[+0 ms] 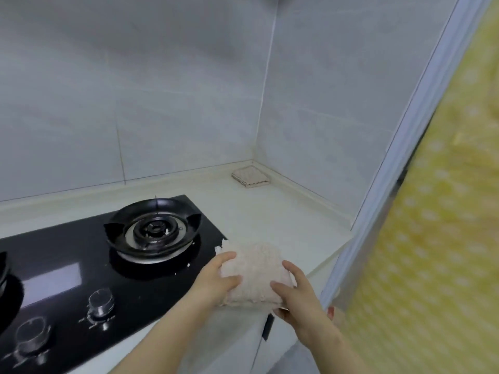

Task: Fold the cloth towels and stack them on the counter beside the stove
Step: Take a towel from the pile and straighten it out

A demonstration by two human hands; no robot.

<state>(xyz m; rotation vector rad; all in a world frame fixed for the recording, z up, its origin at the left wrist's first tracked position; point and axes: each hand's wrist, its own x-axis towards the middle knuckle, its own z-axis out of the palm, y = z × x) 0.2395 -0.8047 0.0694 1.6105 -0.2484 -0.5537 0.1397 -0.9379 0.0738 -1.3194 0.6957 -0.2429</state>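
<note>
A pale pink cloth towel, folded into a thick pad, lies at the front edge of the white counter, just right of the black stove. My left hand grips its left side, thumb on top. My right hand grips its right side, fingers over the top and thumb below. A second folded towel, white with a waffle pattern, lies flat in the far corner of the counter where the two tiled walls meet.
The stove has a gas burner and two knobs near its front. Tiled walls close the back and right. A pale door frame and a yellow dotted curtain stand at the right.
</note>
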